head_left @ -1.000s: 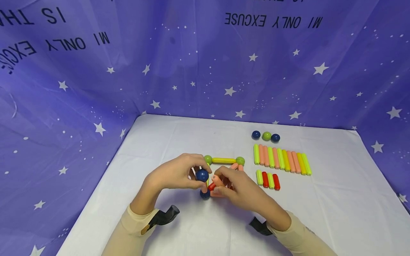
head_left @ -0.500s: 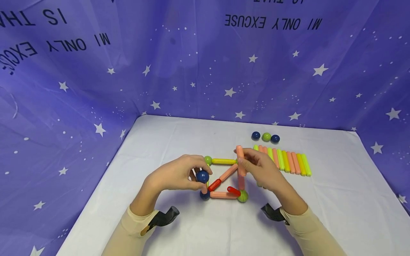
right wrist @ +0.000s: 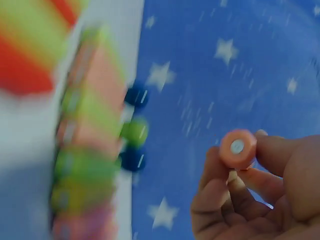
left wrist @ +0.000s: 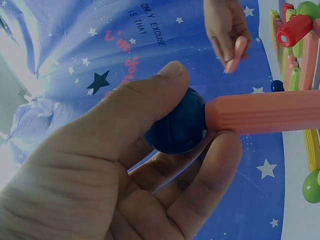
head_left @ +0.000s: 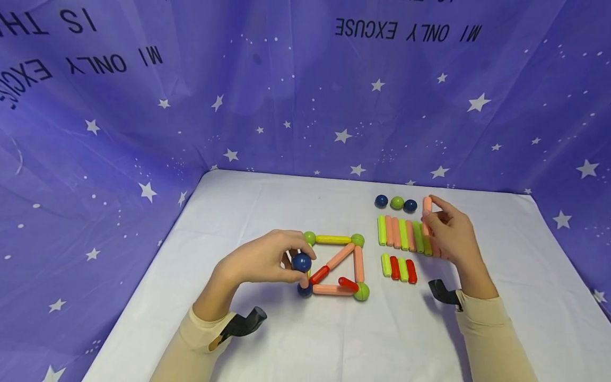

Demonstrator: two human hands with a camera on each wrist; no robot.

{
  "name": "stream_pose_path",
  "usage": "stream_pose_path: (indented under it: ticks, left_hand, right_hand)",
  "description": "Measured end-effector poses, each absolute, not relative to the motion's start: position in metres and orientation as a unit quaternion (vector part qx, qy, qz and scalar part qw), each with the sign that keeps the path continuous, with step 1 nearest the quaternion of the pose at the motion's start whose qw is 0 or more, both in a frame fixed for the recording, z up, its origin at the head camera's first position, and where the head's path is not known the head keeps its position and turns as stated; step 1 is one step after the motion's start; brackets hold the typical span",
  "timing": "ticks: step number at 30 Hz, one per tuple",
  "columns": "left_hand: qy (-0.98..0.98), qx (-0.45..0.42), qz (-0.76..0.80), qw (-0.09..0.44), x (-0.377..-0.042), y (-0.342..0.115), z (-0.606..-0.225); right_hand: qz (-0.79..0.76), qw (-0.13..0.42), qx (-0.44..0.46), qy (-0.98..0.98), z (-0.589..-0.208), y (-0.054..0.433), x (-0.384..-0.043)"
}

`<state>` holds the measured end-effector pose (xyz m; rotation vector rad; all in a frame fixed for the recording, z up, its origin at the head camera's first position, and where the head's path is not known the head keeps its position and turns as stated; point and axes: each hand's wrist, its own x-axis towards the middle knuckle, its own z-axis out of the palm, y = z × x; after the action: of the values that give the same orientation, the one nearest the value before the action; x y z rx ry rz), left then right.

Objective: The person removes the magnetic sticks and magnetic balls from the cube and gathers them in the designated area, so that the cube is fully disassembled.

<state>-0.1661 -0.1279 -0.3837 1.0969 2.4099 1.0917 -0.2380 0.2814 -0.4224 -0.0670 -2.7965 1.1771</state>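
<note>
My left hand (head_left: 267, 260) pinches a dark blue ball (head_left: 301, 262) between thumb and fingers. In the left wrist view this ball (left wrist: 177, 127) touches the end of a pink magnetic rod (left wrist: 267, 112), which stands up from the lower blue ball (head_left: 304, 289) of a four-sided frame. Green balls mark the frame's other corners, and a red-and-pink diagonal crosses it. A short red rod (head_left: 349, 285) tilts up from the near right green ball (head_left: 361, 292). Over the row of rods, my right hand (head_left: 455, 236) pinches a loose pink rod (head_left: 427, 208), seen end-on in the right wrist view.
Long rods (head_left: 403, 235) lie side by side on the white table (head_left: 267, 201), partly under the right hand. Several short green and red rods (head_left: 395, 267) lie nearer. Behind sit two blue balls and one green ball (head_left: 397, 202). A purple star-printed cloth (head_left: 305, 95) hangs around.
My right hand has carried the pink rod from beside the left hand rightward, over the frame, to the row of rods. The left hand stays in place on the blue ball.
</note>
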Motion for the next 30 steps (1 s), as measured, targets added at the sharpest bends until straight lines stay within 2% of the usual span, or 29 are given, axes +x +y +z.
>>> stream_pose_path:
  ticks: [3,10,18,25,30]
  left_hand:
    - [0.832,0.377,0.381,0.141,-0.166,-0.128,-0.384]
    - [0.831,0.377,0.385,0.142,-0.166,-0.128,-0.384]
    - [0.832,0.374,0.384,0.144,-0.165,-0.129,-0.383]
    - [0.833,0.379,0.379,0.139,-0.166,-0.128,-0.384]
    - [0.834,0.38,0.376,0.137,-0.166,-0.128,-0.384]
  right_hand:
    - [0.344,0.047,-0.065,-0.936,-0.429,0.306,-0.244]
    - [0.254,-0.006,-0.118,-0.96,-0.444,0.357,-0.247]
    - [0.198,-0.094,-0.126,-0.967,-0.455,0.374,-0.245]
    - [0.199,-0.107,-0.147,-0.963,-0.452,0.367,-0.244]
    - [0.186,-0.079,-0.135,-0.97,-0.438,0.352,-0.24]
